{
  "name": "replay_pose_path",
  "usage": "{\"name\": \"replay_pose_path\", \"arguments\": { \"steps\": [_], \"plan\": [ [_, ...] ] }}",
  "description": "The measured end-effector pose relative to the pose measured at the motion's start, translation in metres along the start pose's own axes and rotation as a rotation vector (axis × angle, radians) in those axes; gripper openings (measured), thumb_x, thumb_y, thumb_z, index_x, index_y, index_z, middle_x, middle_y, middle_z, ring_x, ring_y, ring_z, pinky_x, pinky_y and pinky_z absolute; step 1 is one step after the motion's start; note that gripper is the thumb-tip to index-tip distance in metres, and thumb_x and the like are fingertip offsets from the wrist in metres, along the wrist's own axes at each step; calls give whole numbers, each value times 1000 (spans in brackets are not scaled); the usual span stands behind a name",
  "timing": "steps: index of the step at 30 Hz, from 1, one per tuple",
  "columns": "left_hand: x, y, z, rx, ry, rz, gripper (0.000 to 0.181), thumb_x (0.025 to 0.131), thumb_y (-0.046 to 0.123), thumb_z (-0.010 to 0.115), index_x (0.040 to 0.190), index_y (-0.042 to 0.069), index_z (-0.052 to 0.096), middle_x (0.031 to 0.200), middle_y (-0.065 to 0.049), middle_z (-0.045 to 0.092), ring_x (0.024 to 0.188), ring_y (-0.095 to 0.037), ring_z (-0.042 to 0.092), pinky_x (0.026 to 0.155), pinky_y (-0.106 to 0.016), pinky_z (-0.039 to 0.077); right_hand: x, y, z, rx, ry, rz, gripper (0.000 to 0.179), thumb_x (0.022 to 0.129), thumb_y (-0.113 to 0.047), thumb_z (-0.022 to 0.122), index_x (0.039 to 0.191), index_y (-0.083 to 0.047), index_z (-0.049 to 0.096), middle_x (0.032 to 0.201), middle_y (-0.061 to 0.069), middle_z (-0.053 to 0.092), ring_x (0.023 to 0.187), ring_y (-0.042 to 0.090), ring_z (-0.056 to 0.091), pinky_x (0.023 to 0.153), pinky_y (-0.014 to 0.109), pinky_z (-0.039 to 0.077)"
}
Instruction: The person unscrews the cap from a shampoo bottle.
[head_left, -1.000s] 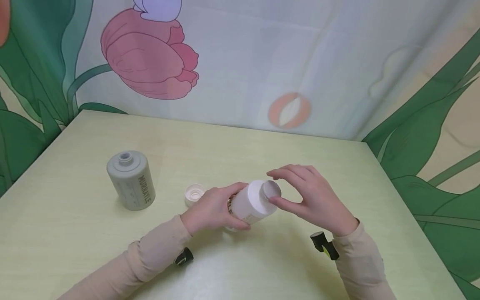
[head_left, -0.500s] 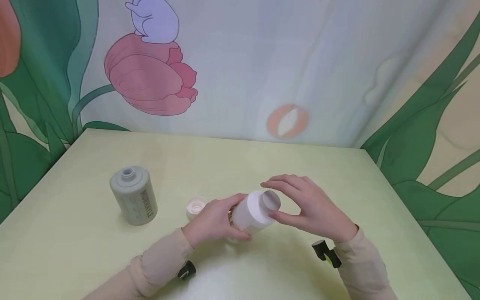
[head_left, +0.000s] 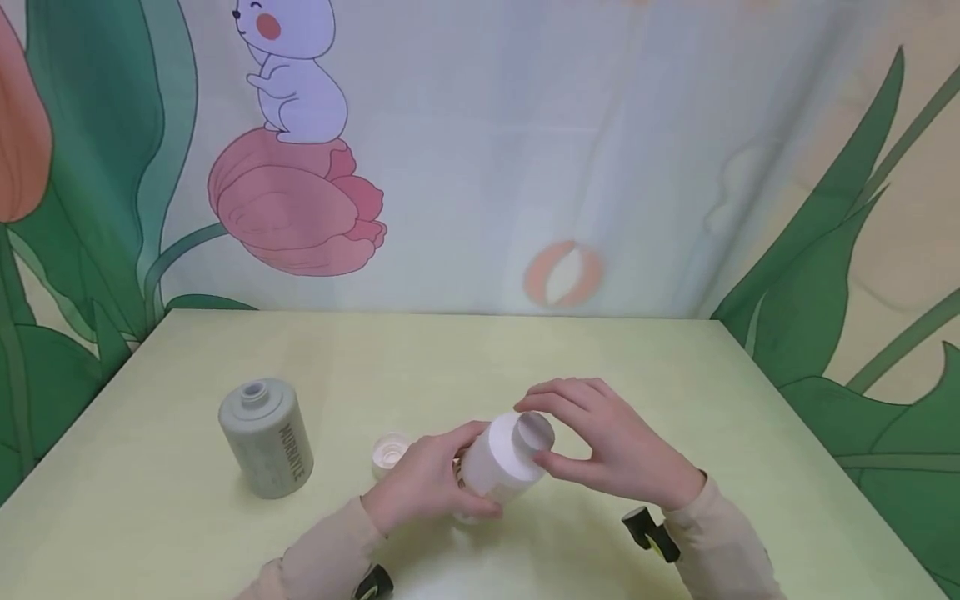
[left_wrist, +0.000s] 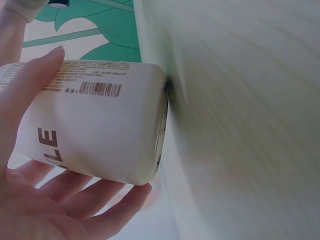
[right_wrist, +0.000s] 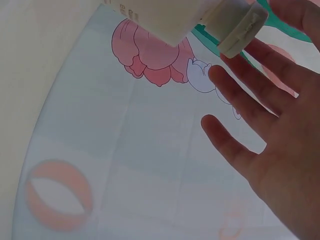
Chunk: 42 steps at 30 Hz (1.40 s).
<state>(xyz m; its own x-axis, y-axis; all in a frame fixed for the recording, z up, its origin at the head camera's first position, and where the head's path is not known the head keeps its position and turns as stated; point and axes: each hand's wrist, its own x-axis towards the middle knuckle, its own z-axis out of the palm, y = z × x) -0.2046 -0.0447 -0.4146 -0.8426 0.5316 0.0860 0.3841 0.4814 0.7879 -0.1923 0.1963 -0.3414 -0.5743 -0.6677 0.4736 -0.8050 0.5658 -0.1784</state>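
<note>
My left hand (head_left: 427, 483) grips a white bottle (head_left: 491, 462) around its body, thumb on the near side. The bottle tilts with its neck up to the right; a grey disc (head_left: 535, 432) covers its mouth. In the left wrist view, a barcode and brown letters show on the bottle (left_wrist: 100, 115), and its base is close to the table. My right hand (head_left: 611, 437) is at the mouth, thumb at the lower rim and forefinger by the upper one. The right wrist view shows its other fingers (right_wrist: 240, 100) spread and fairly straight beside the neck.
A grey bottle (head_left: 266, 437) without a cap stands upright at the left. A round white cap (head_left: 390, 452) lies behind my left hand, partly covered by it. Behind the table (head_left: 600, 346) hangs a curtain (head_left: 465, 167) printed with flowers and leaves.
The head view has tipped upward, so everything sits lower in it. My left hand still holds the white bottle, and my right forefinger has come slightly nearer the upper rim.
</note>
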Motion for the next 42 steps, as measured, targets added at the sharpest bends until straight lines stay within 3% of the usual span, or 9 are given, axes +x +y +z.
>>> {"name": "replay_pose_path", "arguments": {
  "steps": [7,12,15,20,23,28,32,38,42],
  "plan": [
    [0,-6,0,10,3,34,76,62,27,90,130,22,55,114,0,69,102,-18,66,83,-33,51,0,5,2,-40,-26,44,30,89,-38,68,114,-23,61,109,-15,62,104,6,56,97,33,40],
    [1,-6,-4,13,-1,34,76,63,27,90,130,23,54,115,3,68,103,-17,66,85,-31,51,2,9,3,-23,-29,-12,32,86,-27,70,116,-22,59,111,-15,61,104,6,55,96,32,40],
    [0,-6,-3,15,2,40,76,63,27,90,129,23,54,116,2,68,105,-19,66,86,-33,51,1,11,2,-10,-49,-42,42,82,-18,70,122,-22,58,118,-14,60,109,8,54,97,33,40],
    [-1,-7,-3,19,1,43,75,64,27,90,129,23,54,117,4,68,108,-20,66,88,-35,51,0,12,3,21,-52,-24,47,86,-30,72,129,-23,55,125,-13,59,116,8,54,98,34,40],
    [-1,-8,-4,21,1,50,75,63,27,90,130,24,54,117,4,68,107,-19,66,88,-33,51,2,11,7,22,-33,4,45,87,-39,70,128,-23,56,120,-15,61,112,5,55,98,32,40],
    [1,-7,-5,20,-7,52,75,64,28,90,129,24,55,115,4,69,104,-17,66,84,-29,50,4,11,12,28,-1,3,36,88,-37,70,119,-22,61,112,-17,62,104,3,55,95,29,41],
    [1,-6,-6,23,-17,45,75,64,30,89,131,24,54,117,4,69,105,-17,66,85,-30,51,3,8,11,49,-10,-11,33,90,-32,68,121,-23,60,116,-16,62,106,5,54,95,31,42],
    [0,-6,-6,20,-11,45,75,64,29,89,130,25,54,115,5,69,104,-16,66,84,-29,50,3,5,8,43,-36,26,46,89,-37,68,131,-23,55,123,-14,60,112,7,54,97,34,41],
    [-1,-5,-4,29,7,60,75,63,27,90,129,25,55,113,4,70,99,-13,65,81,-26,50,3,5,8,41,-12,45,50,88,-39,70,132,-22,54,113,-17,60,106,5,56,96,33,41]
  ]
}}
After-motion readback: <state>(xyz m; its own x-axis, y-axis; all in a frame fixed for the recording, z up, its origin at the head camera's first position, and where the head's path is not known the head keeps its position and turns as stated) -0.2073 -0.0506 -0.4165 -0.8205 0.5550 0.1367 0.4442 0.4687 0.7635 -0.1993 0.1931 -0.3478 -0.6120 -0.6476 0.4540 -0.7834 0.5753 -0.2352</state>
